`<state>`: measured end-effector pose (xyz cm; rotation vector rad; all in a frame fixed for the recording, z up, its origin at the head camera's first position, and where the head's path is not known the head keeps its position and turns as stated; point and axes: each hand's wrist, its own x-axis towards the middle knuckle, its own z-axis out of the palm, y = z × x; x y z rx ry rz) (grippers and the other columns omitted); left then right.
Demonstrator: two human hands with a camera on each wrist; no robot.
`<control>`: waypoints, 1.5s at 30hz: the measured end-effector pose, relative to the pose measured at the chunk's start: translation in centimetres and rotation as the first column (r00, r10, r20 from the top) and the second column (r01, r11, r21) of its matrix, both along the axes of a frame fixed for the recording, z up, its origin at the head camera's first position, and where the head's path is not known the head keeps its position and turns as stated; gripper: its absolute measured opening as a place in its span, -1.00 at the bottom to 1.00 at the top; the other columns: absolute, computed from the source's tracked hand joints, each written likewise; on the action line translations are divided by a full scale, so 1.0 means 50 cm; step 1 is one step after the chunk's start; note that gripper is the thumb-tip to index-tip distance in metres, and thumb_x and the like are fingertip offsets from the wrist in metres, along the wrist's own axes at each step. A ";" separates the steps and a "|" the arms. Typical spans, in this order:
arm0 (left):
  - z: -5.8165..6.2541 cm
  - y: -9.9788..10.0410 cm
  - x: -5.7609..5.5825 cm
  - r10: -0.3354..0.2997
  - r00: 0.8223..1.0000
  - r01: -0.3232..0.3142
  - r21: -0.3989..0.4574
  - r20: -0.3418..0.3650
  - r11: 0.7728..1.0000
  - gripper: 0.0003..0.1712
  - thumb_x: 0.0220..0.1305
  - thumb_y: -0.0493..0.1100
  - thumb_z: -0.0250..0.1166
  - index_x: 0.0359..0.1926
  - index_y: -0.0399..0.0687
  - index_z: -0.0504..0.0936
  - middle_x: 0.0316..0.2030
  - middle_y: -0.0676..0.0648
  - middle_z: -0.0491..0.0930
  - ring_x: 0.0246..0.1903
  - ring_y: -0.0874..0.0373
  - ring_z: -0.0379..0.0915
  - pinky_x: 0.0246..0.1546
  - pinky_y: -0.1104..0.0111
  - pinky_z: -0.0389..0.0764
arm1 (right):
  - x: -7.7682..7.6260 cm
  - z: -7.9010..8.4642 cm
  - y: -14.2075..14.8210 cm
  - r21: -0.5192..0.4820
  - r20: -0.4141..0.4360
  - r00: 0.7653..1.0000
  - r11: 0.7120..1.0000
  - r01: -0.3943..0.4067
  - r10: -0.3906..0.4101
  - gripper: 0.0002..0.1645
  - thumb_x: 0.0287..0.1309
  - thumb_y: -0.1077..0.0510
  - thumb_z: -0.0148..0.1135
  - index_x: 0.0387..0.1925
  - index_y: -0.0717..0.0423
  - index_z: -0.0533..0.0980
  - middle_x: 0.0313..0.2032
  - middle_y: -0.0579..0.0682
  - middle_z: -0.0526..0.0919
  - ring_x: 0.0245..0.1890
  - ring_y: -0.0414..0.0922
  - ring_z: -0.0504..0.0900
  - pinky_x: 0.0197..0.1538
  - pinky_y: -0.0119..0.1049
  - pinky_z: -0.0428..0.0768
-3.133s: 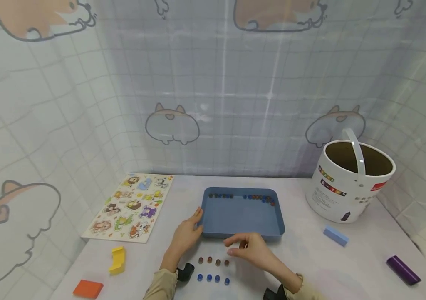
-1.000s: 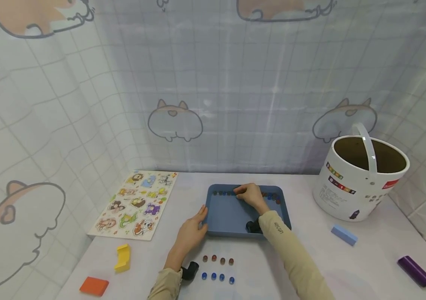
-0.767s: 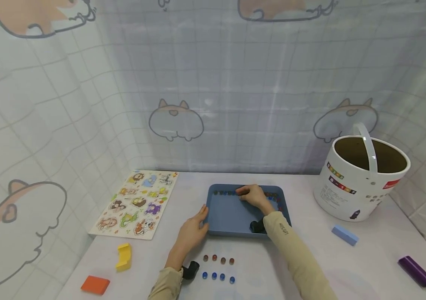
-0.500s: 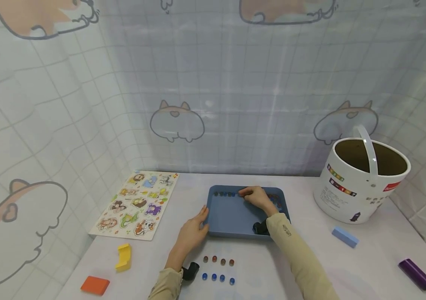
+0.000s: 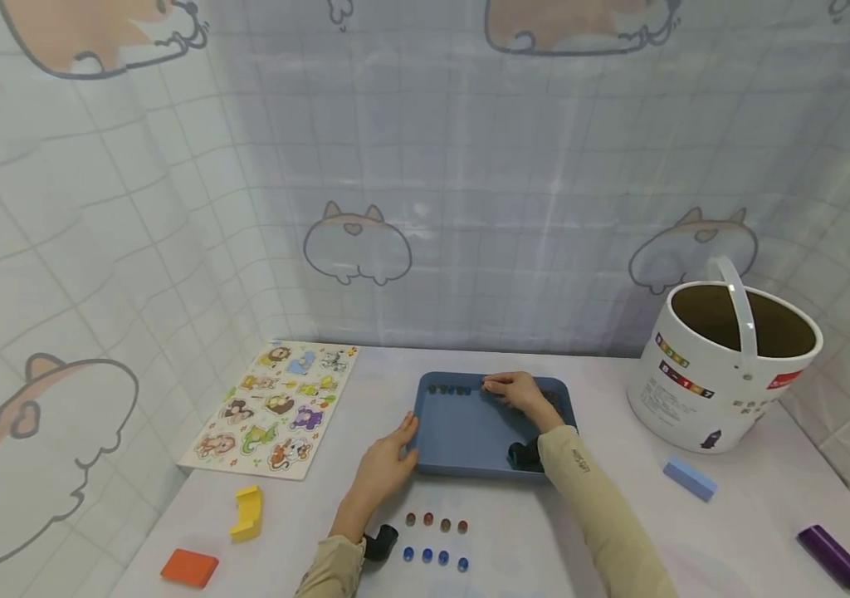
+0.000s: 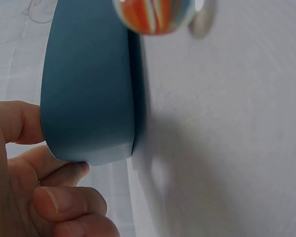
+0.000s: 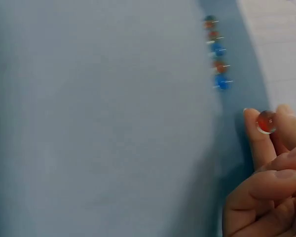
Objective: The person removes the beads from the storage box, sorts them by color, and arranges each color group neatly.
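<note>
My right hand (image 5: 520, 394) is over the far side of the blue tray (image 5: 462, 465). It pinches a clear marble with red inside (image 7: 267, 122) between thumb and finger, close to the tray's far wall. A short row of blue and reddish marbles (image 7: 218, 49) lies along that wall, to the left of the hand. More marbles (image 5: 554, 397) at the tray's far right are partly hidden by the hand. My left hand (image 5: 383, 469) holds the tray's near left corner, its thumb at the rim and its fingers (image 6: 64, 173) against the left wall.
In front of the tray lie a row of reddish marbles (image 5: 428, 519) and a row of blue marbles (image 5: 427, 556). An animal board (image 5: 268, 407), yellow block (image 5: 247, 515) and orange block (image 5: 189, 568) lie left. A white bucket (image 5: 701, 390), light-blue block (image 5: 690, 479) and purple block (image 5: 834, 556) stand right.
My right hand has gone from in front of the tray to its far wall, then slid a little to the right along it. The left hand stays at the tray's corner.
</note>
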<state>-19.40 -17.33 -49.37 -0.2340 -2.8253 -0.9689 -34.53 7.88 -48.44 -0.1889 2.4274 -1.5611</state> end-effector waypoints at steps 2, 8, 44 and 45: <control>0.000 0.000 0.001 -0.007 1.000 0.007 0.000 0.000 1.000 -0.37 0.26 -0.18 0.17 0.35 -0.22 0.35 0.40 -0.12 0.28 0.31 -0.14 0.32 0.23 -0.02 0.43 | -0.002 0.006 0.005 -0.052 0.024 1.000 0.999 -0.005 0.007 -0.55 0.32 -0.02 0.15 0.13 0.12 0.57 -0.05 0.01 0.73 -0.60 -0.25 0.31 -0.46 -0.43 0.34; 0.000 0.000 0.003 0.001 1.000 -0.001 -0.006 0.002 1.000 -0.37 0.27 -0.16 0.16 0.35 -0.21 0.35 0.40 -0.11 0.28 0.31 -0.12 0.32 0.23 0.00 0.45 | 0.003 0.035 0.020 -0.129 0.032 0.999 0.991 -0.017 0.022 -0.51 0.38 -0.04 0.06 0.19 0.13 0.52 -0.05 -0.03 0.73 -0.67 -0.26 0.16 -0.45 -0.38 0.25; 0.001 -0.003 -0.002 -0.004 1.000 0.004 -0.011 0.004 1.000 -0.38 0.27 -0.17 0.18 0.34 -0.22 0.36 0.40 -0.10 0.28 0.32 -0.13 0.32 0.27 -0.02 0.41 | 0.327 -0.036 0.033 -0.278 0.025 0.905 0.872 -0.402 0.425 -0.56 0.24 0.12 0.24 -0.03 0.44 0.57 -0.20 0.15 0.76 -0.70 -0.36 0.26 -0.60 -0.52 0.27; 0.001 -0.002 -0.003 -0.003 1.000 0.003 -0.010 0.007 1.000 -0.38 0.27 -0.17 0.18 0.34 -0.21 0.37 0.40 -0.09 0.28 0.32 -0.12 0.32 0.27 -0.01 0.41 | 0.330 -0.042 0.032 -0.267 0.020 0.908 0.877 -0.398 0.419 -0.59 0.22 0.14 0.25 -0.05 0.43 0.58 -0.21 0.19 0.76 -0.71 -0.37 0.26 -0.62 -0.52 0.27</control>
